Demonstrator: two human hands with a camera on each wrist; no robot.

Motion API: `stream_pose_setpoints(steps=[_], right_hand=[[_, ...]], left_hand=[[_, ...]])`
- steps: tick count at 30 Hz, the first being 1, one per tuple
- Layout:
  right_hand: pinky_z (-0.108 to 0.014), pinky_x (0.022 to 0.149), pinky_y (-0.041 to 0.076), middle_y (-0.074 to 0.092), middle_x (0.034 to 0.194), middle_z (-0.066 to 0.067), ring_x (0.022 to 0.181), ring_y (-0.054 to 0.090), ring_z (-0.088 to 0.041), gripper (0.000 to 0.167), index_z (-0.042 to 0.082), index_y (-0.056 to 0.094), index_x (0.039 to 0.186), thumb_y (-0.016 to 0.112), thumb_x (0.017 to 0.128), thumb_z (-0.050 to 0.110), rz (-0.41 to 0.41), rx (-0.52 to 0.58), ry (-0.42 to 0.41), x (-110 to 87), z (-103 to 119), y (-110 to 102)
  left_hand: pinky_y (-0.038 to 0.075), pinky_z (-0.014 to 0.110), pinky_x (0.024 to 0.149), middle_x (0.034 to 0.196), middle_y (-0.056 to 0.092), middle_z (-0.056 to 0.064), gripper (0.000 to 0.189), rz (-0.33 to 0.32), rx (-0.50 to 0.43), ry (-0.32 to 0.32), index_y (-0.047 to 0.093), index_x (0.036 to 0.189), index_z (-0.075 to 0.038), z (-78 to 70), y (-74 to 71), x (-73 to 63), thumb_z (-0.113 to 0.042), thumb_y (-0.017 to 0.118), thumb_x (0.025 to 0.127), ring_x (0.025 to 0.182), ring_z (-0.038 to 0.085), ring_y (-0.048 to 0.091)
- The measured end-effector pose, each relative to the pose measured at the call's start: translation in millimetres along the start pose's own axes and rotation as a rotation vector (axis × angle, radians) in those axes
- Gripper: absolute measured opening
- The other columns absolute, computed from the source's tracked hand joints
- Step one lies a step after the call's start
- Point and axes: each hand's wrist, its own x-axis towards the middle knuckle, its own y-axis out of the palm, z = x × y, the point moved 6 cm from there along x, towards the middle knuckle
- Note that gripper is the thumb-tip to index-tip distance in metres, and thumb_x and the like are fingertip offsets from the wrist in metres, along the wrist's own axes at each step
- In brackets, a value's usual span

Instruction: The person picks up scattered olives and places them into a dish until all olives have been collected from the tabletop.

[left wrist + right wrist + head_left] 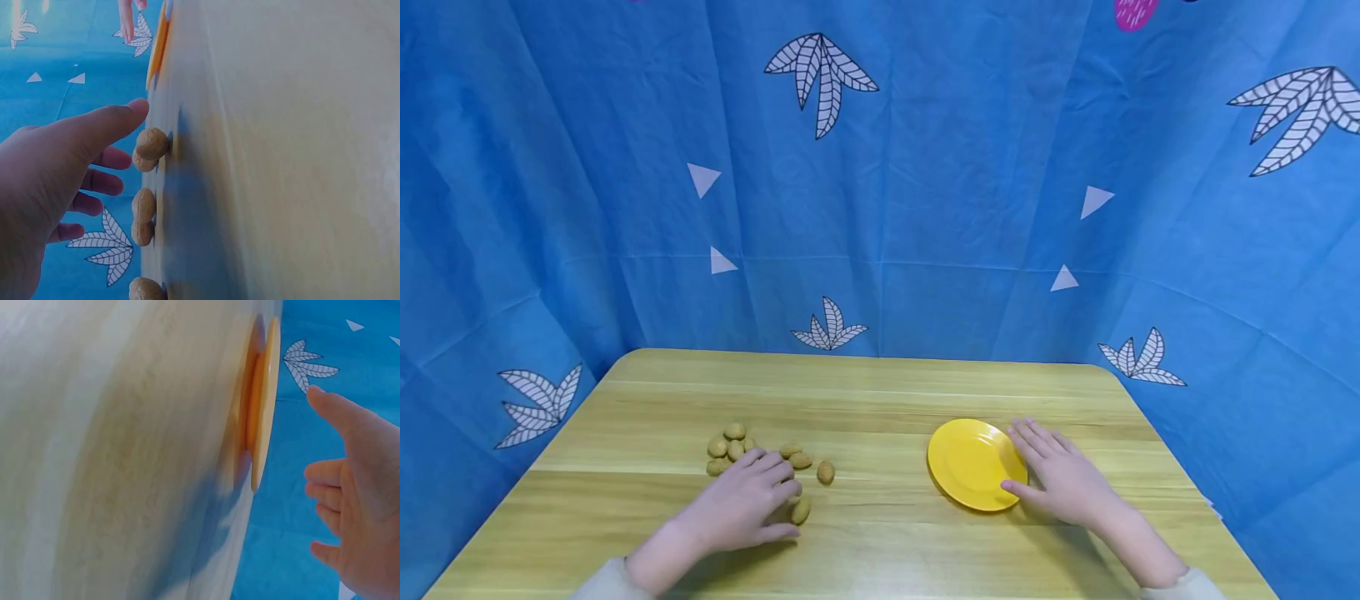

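Note:
My left hand (748, 504) is over the table beside a loose group of tan, oval, walnut-like nuts (717, 447). Its fingers are spread and loosely bent, with nothing between them. One nut (801, 509) lies close by the thumb and index finger, and part of the group is hidden behind the hand. In the left wrist view, wrinkled nuts (152, 144) appear just past the thumb tip. On the right, a yellow plate (973, 464) lies flat on the table. My right hand (1063, 483) is at its right edge, fingers extended, overlapping the rim in the head view.
Both hands are over a light wooden table (880, 550) with rounded far corners. A blue patterned curtain (925, 167) hangs behind the table and along its sides. A separate nut (826, 472) lies to the right of the group, on the side toward the plate.

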Motion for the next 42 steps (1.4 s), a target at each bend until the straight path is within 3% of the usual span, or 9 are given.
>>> stream_pose_setpoints(steps=[19, 34, 42], right_hand=[[-0.060, 0.111, 0.030, 0.043, 0.150, -0.019, 0.141, 0.035, -0.040, 0.083, -0.002, 0.048, 0.140, 0.058, 0.087, 0.062, 0.177, 0.077, 0.062, -2.5, 3, 21], [-0.060, 0.111, 0.030, 0.041, 0.151, -0.020, 0.142, 0.034, -0.041, 0.085, -0.004, 0.046, 0.141, 0.059, 0.086, 0.061, 0.230, 0.095, 0.090, 4.6, 10, 21], [-0.059, 0.111, 0.031, 0.042, 0.150, -0.021, 0.141, 0.035, -0.042, 0.085, -0.004, 0.046, 0.140, 0.060, 0.086, 0.060, 0.231, 0.102, 0.084, 3.4, 11, 21]], left_hand=[[0.042, 0.033, 0.082, 0.087, 0.060, -0.011, 0.040, 0.034, 0.053, 0.018, 0.065, 0.089, -0.024, -5.9, 14.4, 4.9, -0.061, 0.070, 0.076, 0.087, 0.011, 0.052], [0.041, 0.031, 0.078, 0.082, 0.058, -0.011, 0.033, 0.020, 0.050, 0.013, 0.065, 0.085, -0.022, -7.0, 11.6, 7.4, -0.052, 0.075, 0.075, 0.083, 0.010, 0.050], [0.043, 0.033, 0.079, 0.085, 0.060, -0.011, 0.028, 0.044, 0.026, 0.012, 0.065, 0.085, -0.022, -12.6, 11.0, 11.5, -0.046, 0.075, 0.077, 0.087, 0.011, 0.054]])
